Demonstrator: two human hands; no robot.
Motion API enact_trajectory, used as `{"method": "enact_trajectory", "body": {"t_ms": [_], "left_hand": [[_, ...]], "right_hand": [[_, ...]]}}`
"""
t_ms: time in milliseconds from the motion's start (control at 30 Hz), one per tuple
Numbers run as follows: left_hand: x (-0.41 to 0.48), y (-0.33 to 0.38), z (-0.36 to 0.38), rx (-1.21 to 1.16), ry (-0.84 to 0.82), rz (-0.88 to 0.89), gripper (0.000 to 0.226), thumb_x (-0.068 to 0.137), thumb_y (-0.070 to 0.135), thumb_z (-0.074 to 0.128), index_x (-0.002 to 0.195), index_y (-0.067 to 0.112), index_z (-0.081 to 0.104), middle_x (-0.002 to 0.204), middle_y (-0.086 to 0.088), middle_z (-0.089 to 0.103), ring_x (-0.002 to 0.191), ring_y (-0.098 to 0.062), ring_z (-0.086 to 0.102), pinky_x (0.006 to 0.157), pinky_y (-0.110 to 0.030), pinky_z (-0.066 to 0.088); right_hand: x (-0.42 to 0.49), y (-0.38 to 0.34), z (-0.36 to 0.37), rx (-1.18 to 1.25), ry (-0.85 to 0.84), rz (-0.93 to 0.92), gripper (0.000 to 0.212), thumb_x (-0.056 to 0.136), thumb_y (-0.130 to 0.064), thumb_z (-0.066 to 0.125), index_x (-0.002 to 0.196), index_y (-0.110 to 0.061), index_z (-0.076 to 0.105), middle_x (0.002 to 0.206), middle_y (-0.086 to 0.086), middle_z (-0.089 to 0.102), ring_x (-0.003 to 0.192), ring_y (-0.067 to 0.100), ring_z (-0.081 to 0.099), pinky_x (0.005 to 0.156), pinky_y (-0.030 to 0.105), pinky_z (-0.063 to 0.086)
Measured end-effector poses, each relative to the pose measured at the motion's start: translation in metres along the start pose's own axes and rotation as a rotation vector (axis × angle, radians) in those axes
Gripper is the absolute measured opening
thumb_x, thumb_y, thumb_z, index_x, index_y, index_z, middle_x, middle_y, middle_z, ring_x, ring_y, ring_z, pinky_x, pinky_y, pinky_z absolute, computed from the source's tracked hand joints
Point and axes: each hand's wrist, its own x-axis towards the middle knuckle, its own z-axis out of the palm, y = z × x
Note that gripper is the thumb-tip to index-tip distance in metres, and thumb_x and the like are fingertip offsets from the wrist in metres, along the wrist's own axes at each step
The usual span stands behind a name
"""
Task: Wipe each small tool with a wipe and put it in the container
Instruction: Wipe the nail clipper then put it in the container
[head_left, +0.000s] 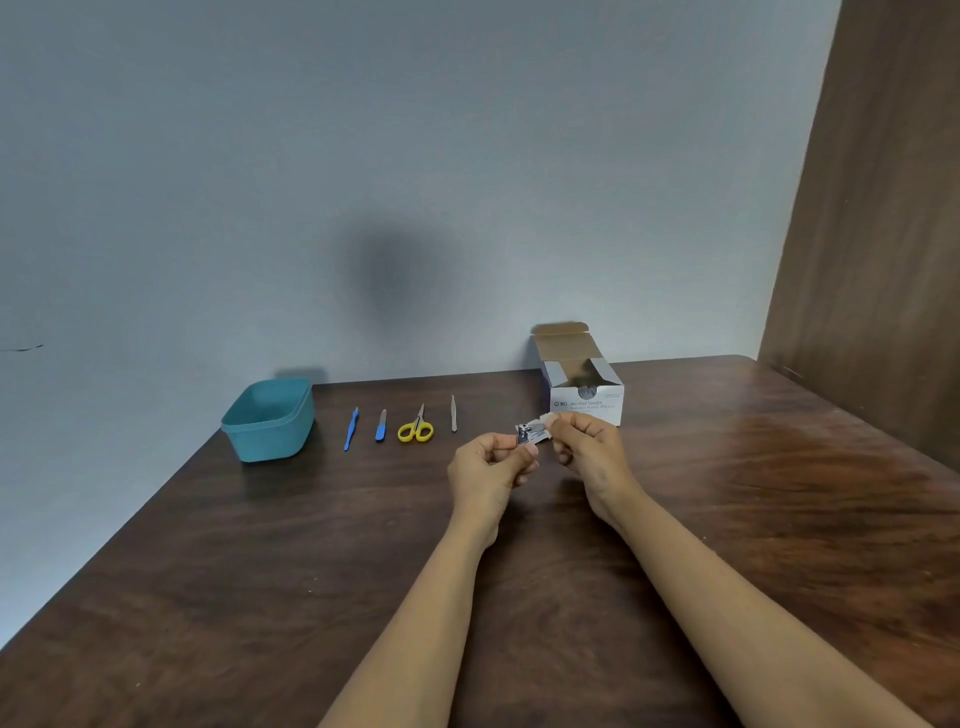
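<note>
- The left hand (493, 465) pinches a small metal clipper (522, 434). The right hand (589, 444) pinches a wipe (543, 422) against it, above the table (753, 519).
- Just left of the hands, tweezers (453, 414), scissors (415, 429), a file (381, 427) and a blue pick (351, 429) lie unwiped.
- Nothing shows inside the container (270, 423) further left, so the task seems barely begun.

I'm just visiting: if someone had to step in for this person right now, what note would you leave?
Left hand holds the nail clipper above the table.
Right hand pinches a wipe against it.
Lying in a row between the teal container and the open swab box: blue stick, blue file, yellow scissors, tweezers.
Done: nothing shows in the container yet.
Left: finish the clipper, drop it in, then wipe and store the other four.
</note>
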Motion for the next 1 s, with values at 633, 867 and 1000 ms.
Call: {"method": "enact_trajectory", "body": {"t_ms": [633, 867, 1000], "left_hand": [[-0.001, -0.006, 0.001, 0.149, 0.037, 0.078, 0.009, 0.078, 0.013, 0.077, 0.082, 0.009, 0.069, 0.066, -0.006, 0.071, 0.065, -0.013, 0.07, 0.054, -0.021, 0.049], [0.001, -0.006, 0.001, 0.138, 0.022, 0.069, 0.011, 0.079, 0.013, 0.076, 0.085, 0.008, 0.069, 0.069, -0.009, 0.071, 0.065, -0.014, 0.07, 0.055, -0.023, 0.049], [0.0, -0.005, 0.002, 0.113, -0.06, 0.077, 0.006, 0.084, 0.012, 0.071, 0.087, 0.008, 0.071, 0.065, -0.003, 0.067, 0.059, -0.002, 0.063, 0.054, -0.018, 0.046]], "right_hand": [[-0.003, -0.002, 0.017, 0.469, 0.215, 0.273, 0.008, 0.082, -0.005, 0.069, 0.079, -0.011, 0.066, 0.06, -0.005, 0.063, 0.039, 0.002, 0.037, 0.039, 0.013, 0.032], [0.0, 0.0, 0.015, 0.436, 0.183, 0.311, 0.008, 0.082, -0.007, 0.07, 0.078, -0.011, 0.064, 0.059, -0.003, 0.062, 0.038, 0.001, 0.039, 0.039, 0.014, 0.033], [0.003, 0.005, 0.013, 0.446, 0.165, 0.283, 0.004, 0.086, -0.008, 0.066, 0.083, -0.008, 0.064, 0.056, -0.004, 0.059, 0.039, 0.002, 0.04, 0.04, 0.015, 0.034]]}}
